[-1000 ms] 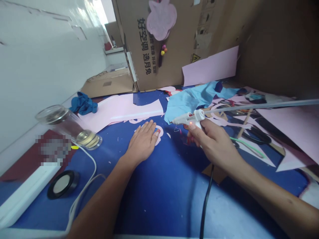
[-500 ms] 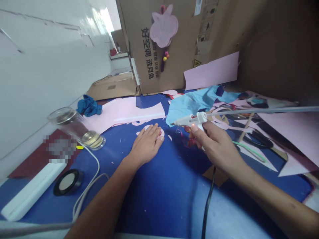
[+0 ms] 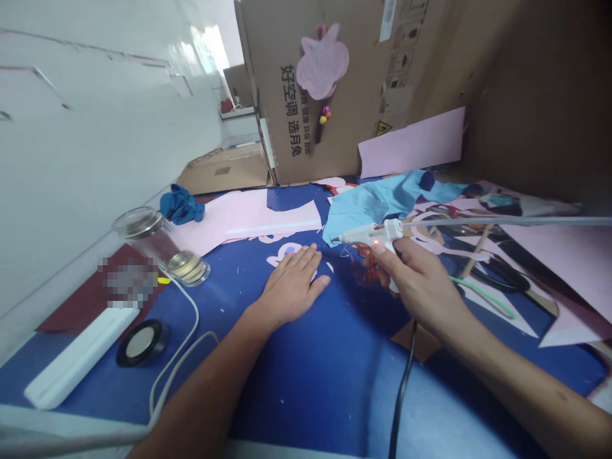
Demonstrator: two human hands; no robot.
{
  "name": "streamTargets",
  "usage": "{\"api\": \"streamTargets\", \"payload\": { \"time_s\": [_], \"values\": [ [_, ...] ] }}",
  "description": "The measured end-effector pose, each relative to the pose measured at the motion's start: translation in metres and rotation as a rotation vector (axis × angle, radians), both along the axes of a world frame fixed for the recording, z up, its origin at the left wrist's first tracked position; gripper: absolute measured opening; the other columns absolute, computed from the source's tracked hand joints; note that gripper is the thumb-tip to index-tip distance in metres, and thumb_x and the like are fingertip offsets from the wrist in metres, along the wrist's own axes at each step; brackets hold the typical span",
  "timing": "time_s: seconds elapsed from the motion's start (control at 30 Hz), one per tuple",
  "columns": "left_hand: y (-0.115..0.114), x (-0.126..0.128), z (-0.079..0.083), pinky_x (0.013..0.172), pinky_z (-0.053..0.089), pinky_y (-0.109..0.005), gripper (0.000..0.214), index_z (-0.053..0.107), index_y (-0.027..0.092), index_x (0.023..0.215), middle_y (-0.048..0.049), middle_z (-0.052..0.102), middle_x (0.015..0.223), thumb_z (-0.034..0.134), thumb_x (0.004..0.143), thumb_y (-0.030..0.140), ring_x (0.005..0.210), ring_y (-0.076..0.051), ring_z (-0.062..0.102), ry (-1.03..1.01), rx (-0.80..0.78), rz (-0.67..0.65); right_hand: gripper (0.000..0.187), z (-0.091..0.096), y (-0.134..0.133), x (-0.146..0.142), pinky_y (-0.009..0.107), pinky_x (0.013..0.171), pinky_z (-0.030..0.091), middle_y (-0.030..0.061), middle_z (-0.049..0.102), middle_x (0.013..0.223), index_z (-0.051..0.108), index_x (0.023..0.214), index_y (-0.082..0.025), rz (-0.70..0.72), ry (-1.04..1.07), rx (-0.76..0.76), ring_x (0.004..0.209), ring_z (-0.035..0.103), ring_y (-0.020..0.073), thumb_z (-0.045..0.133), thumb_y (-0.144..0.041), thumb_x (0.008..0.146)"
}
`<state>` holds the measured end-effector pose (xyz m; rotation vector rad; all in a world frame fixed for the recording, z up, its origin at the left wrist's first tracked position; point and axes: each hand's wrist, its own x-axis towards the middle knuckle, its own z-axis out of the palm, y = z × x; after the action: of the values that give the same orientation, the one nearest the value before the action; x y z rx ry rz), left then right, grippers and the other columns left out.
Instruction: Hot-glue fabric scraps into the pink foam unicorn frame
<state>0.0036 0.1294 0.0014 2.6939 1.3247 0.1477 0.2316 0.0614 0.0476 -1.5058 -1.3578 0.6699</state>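
My left hand [image 3: 295, 280] lies palm down with its fingers stretched out, partly covering a small pink paper cutout [image 3: 276, 260] on the blue tabletop. Above the fingertips the cutout shows a small coloured spot; the rest is hidden under the hand. My right hand [image 3: 415, 274] is wrapped around the handle of a white hot glue gun [image 3: 366, 234]. Its nozzle points left, above the table, apart from the cutout, and a small orange light glows near my thumb. A long clear glue stick [image 3: 507, 220] sticks out behind it.
A glass jar [image 3: 162, 245], a roll of black tape [image 3: 142, 342] and a white power strip [image 3: 83, 357] stand at left. Pink sheets [image 3: 248, 213] and light blue cloth [image 3: 377, 201] lie behind. Scissors and scraps fill the right. A cardboard box [image 3: 358, 83] rises behind.
My left hand has slid slightly right and towards me, uncovering more of the cutout's upper left. The whole view has shifted a little. The glue gun stays in my right hand.
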Motion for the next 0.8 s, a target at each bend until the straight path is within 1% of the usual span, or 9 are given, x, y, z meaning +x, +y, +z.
{"api": "streamTargets", "payload": {
  "time_s": [0.07, 0.13, 0.17, 0.23, 0.3, 0.43, 0.6, 0.73, 0.8],
  "values": [
    [0.003, -0.002, 0.000, 0.137, 0.017, -0.048, 0.067, 0.041, 0.022, 0.167, -0.0075, 0.028, 0.178, 0.025, 0.113, 0.059, 0.166, -0.023, 0.023, -0.028, -0.008, -0.007, 0.048, 0.001, 0.000, 0.000, 0.035, 0.051, 0.038, 0.0010, 0.058, 0.057, 0.059, 0.072, -0.027, 0.003, 0.000, 0.002, 0.050, 0.049, 0.0205, 0.058, -0.067, 0.098],
    [0.010, -0.009, 0.003, 0.136, 0.020, -0.048, 0.065, 0.037, 0.025, 0.168, -0.0055, 0.029, 0.178, 0.023, 0.114, 0.057, 0.166, -0.022, 0.024, -0.118, 0.026, 0.047, 0.048, 0.001, 0.000, 0.000, 0.035, 0.053, 0.040, 0.0012, 0.059, 0.057, 0.060, 0.072, -0.027, 0.006, -0.011, 0.013, 0.051, 0.051, 0.0205, 0.057, -0.067, 0.099],
    [0.015, -0.014, 0.005, 0.136, 0.021, -0.048, 0.064, 0.035, 0.025, 0.169, -0.0058, 0.028, 0.179, 0.020, 0.114, 0.055, 0.167, -0.022, 0.023, -0.186, 0.076, 0.105, 0.048, 0.000, -0.001, 0.000, 0.035, 0.053, 0.040, 0.0014, 0.060, 0.058, 0.060, 0.072, -0.027, 0.007, -0.014, 0.017, 0.052, 0.052, 0.0206, 0.057, -0.067, 0.099],
    [0.024, -0.026, 0.010, 0.136, 0.021, -0.049, 0.065, 0.034, 0.019, 0.169, -0.0102, 0.026, 0.179, 0.017, 0.115, 0.050, 0.167, -0.023, 0.022, -0.328, 0.214, 0.305, 0.048, 0.000, -0.001, 0.000, 0.035, 0.055, 0.041, 0.0022, 0.063, 0.061, 0.061, 0.074, -0.026, 0.014, -0.011, 0.016, 0.056, 0.055, 0.0211, 0.056, -0.067, 0.100],
    [0.030, -0.035, 0.013, 0.136, 0.020, -0.050, 0.067, 0.031, 0.013, 0.169, -0.0146, 0.023, 0.180, 0.017, 0.114, 0.049, 0.167, -0.025, 0.020, -0.360, 0.253, 0.382, 0.048, -0.001, -0.002, 0.000, 0.035, 0.056, 0.041, 0.0032, 0.066, 0.066, 0.063, 0.077, -0.026, 0.023, 0.006, 0.002, 0.059, 0.058, 0.0218, 0.055, -0.066, 0.101],
    [0.028, -0.032, 0.008, 0.136, 0.021, -0.048, 0.068, 0.034, 0.012, 0.168, -0.0144, 0.028, 0.178, 0.019, 0.114, 0.049, 0.166, -0.025, 0.024, -0.216, 0.144, 0.285, 0.047, -0.002, -0.003, -0.001, 0.035, 0.056, 0.040, 0.0027, 0.066, 0.068, 0.065, 0.082, -0.024, 0.041, 0.038, -0.025, 0.061, 0.058, 0.0215, 0.055, -0.066, 0.101],
    [0.022, -0.017, -0.002, 0.135, 0.021, -0.054, 0.067, 0.039, 0.018, 0.168, -0.0096, 0.026, 0.179, 0.022, 0.113, 0.053, 0.167, -0.027, 0.022, -0.011, 0.012, 0.212, 0.045, -0.005, 0.000, -0.001, 0.034, 0.056, 0.040, 0.0028, 0.065, 0.070, 0.065, 0.083, -0.024, 0.063, 0.080, -0.030, 0.064, 0.062, 0.0230, 0.057, -0.065, 0.100],
    [0.023, -0.015, -0.002, 0.135, 0.020, -0.052, 0.069, 0.036, 0.014, 0.169, -0.0122, 0.027, 0.179, 0.021, 0.113, 0.052, 0.167, -0.027, 0.020, -0.013, 0.035, 0.215, 0.044, -0.011, 0.003, 0.001, 0.033, 0.055, 0.043, 0.0027, 0.066, 0.072, 0.065, 0.086, -0.024, 0.069, 0.130, -0.042, 0.069, 0.068, 0.0250, 0.059, -0.065, 0.100],
    [0.022, -0.015, -0.001, 0.135, 0.019, -0.052, 0.069, 0.036, 0.015, 0.169, -0.0114, 0.027, 0.179, 0.019, 0.113, 0.053, 0.167, -0.027, 0.020, -0.019, 0.039, 0.206, 0.045, -0.013, 0.004, 0.002, 0.033, 0.056, 0.045, 0.0025, 0.066, 0.071, 0.065, 0.086, -0.024, 0.070, 0.121, -0.032, 0.068, 0.068, 0.0246, 0.058, -0.065, 0.101]
  ]
}}
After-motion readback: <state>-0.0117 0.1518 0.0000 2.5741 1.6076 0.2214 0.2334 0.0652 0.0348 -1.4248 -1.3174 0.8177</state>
